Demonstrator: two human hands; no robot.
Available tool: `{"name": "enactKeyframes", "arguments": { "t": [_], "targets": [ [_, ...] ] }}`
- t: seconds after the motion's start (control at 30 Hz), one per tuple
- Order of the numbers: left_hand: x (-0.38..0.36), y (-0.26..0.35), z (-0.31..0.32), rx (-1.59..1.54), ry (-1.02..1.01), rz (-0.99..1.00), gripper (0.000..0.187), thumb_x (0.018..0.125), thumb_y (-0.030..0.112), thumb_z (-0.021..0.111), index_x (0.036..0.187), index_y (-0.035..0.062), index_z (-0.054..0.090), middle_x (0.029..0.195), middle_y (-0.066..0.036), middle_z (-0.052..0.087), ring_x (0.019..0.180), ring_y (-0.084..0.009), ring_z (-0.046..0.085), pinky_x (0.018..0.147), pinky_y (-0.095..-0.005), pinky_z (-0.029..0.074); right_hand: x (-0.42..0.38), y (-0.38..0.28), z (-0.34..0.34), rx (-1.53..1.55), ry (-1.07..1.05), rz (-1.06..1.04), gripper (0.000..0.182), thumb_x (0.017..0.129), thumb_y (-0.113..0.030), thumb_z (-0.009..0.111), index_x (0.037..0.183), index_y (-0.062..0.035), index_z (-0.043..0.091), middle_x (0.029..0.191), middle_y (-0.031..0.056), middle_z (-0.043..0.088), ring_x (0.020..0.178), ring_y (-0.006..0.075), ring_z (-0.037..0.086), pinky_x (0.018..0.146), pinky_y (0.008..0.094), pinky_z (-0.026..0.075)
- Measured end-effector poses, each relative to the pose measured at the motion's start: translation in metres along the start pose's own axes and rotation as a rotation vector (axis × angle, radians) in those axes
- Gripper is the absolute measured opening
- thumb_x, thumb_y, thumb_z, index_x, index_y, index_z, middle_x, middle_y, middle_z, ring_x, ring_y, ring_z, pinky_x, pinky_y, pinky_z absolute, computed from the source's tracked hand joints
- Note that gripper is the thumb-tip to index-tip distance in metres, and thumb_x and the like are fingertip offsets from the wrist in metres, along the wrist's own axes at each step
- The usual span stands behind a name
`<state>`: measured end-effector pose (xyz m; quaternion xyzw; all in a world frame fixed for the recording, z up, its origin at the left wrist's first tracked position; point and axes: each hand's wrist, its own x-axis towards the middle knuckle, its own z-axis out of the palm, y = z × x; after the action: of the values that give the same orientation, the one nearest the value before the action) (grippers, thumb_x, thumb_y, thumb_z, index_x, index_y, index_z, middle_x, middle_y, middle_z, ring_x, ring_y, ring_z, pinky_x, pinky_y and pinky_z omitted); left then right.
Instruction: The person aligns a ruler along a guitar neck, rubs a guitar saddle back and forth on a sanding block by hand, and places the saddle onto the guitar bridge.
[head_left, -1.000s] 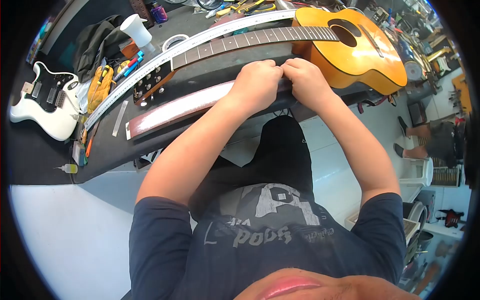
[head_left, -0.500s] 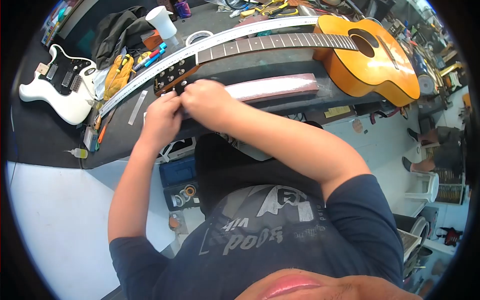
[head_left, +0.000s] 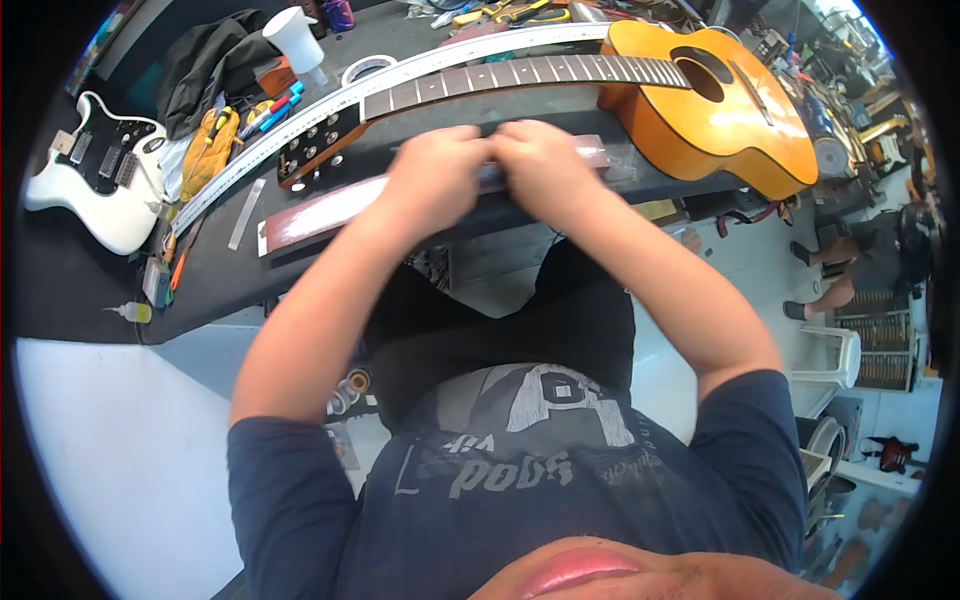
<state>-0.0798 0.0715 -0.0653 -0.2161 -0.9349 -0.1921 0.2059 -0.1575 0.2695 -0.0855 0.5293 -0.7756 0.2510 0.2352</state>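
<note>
My left hand (head_left: 437,182) and my right hand (head_left: 545,168) meet knuckle to knuckle, fingers curled in, over a long reddish bar (head_left: 335,212) with white, dusty-looking patches on its top. The fingertips point away from the camera, and whatever they may hold is hidden. Just beyond them runs the fretted neck (head_left: 450,84) of an acoustic guitar (head_left: 715,130), its orange body to the right and its dark headstock (head_left: 318,148) to the left. Behind the neck, a long white ruler (head_left: 420,68) curves in this lens.
On the bench's left lie a white electric guitar body (head_left: 120,205), a short clear strip (head_left: 247,214) and a small dropper bottle (head_left: 130,313). A white cup (head_left: 293,42), a tape roll (head_left: 369,68) and several tools stand behind. Another person's legs (head_left: 830,270) show at right.
Both hands have moved right, from beside the headstock to above the middle of the reddish bar. The bar's left end now shows. The whole view has shifted slightly.
</note>
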Motion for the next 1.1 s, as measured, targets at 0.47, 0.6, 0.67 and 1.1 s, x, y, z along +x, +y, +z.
{"name": "enactKeyframes", "arguments": {
  "t": [0.47, 0.6, 0.67, 1.1],
  "targets": [
    [-0.061, -0.024, -0.045, -0.003, 0.078, -0.105, 0.010, 0.091, -0.002, 0.066, 0.100, 0.0011, 0.068, 0.094, -0.018, 0.064, 0.092, -0.0447, 0.066, 0.079, -0.0517, 0.053, 0.046, -0.052, 0.047, 0.017, -0.072, -0.076, 0.012, 0.081, -0.007, 0.076, 0.093, -0.0082, 0.075, 0.099, 0.0132, 0.075, 0.098, 0.0340, 0.075, 0.089, 0.0450, 0.061],
    [0.041, 0.028, 0.047, -0.010, 0.050, -0.004, 0.020, 0.086, 0.000, 0.063, 0.101, 0.0067, 0.073, 0.096, -0.018, 0.070, 0.097, -0.0433, 0.071, 0.085, -0.0529, 0.058, -0.028, 0.042, -0.042, -0.106, -0.099, 0.066, 0.016, 0.080, 0.000, 0.071, 0.095, -0.0060, 0.071, 0.095, 0.0107, 0.071, 0.097, 0.0352, 0.071, 0.087, 0.0470, 0.061],
    [0.064, 0.044, 0.068, -0.035, 0.069, 0.039, 0.018, 0.085, 0.000, 0.064, 0.100, 0.0051, 0.073, 0.097, -0.018, 0.071, 0.099, -0.0431, 0.071, 0.088, -0.0527, 0.058, -0.045, 0.064, -0.061, -0.106, -0.095, 0.092, 0.017, 0.079, 0.002, 0.069, 0.095, -0.0049, 0.071, 0.095, 0.0117, 0.071, 0.097, 0.0359, 0.071, 0.086, 0.0470, 0.060],
    [-0.164, -0.066, -0.140, 0.086, -0.033, -0.366, 0.015, 0.087, -0.010, 0.066, 0.099, -0.0016, 0.067, 0.094, -0.020, 0.062, 0.096, -0.0444, 0.066, 0.081, -0.0506, 0.054, 0.119, -0.169, 0.138, 0.096, 0.037, -0.188, 0.007, 0.082, -0.013, 0.073, 0.085, -0.0061, 0.071, 0.089, 0.0109, 0.071, 0.090, 0.0291, 0.073, 0.086, 0.0420, 0.061]
  ]
}}
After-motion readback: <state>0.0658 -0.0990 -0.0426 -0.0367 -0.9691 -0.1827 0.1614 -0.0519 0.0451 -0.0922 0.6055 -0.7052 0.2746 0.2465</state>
